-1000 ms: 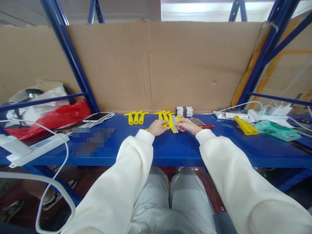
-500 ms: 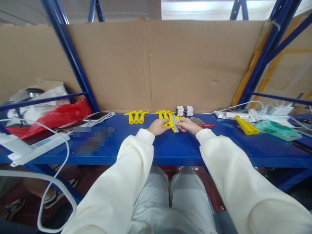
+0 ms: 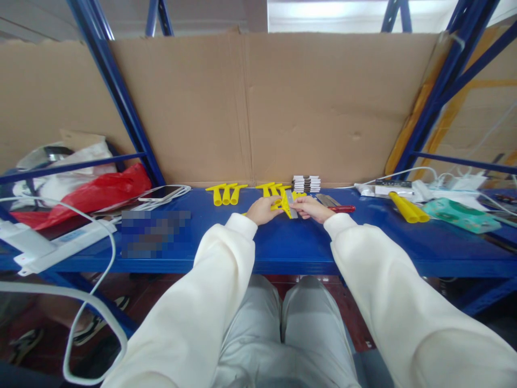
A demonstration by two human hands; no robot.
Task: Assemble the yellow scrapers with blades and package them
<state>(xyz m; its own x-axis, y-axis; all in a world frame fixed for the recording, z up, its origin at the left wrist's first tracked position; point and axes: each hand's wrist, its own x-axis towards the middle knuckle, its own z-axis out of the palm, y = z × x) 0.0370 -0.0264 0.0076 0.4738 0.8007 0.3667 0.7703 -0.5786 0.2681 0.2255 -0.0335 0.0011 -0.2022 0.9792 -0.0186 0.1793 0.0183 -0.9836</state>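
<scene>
My left hand (image 3: pixel 262 210) is closed around a yellow T-shaped scraper handle (image 3: pixel 286 206), its wide head turned toward the right. A flat grey metal plate (image 3: pixel 290 198) lies against that head. My right hand (image 3: pixel 313 208) pinches the plate's right side between thumb and fingertips. Both hands are just above the blue table, and the fingers partly hide where plate and head meet. Close to my right hand lie a red-handled tool (image 3: pixel 342 208) and a grey metal piece (image 3: pixel 325 200). More yellow handles (image 3: pixel 266 189) stand just behind my hands.
Three yellow T-shaped handles (image 3: pixel 226 195) stand at the back left. A white-and-dark stack (image 3: pixel 306 184) is by the cardboard wall (image 3: pixel 323 108). Two yellow tubes (image 3: pixel 407 210) and a green packet (image 3: pixel 460 214) lie right. A power strip (image 3: pixel 68 248), cables and a red bag (image 3: pixel 92 194) occupy the left.
The grey plate sits slightly lower and more tilted against the yellow head. Both hands keep nearly the same place and grip.
</scene>
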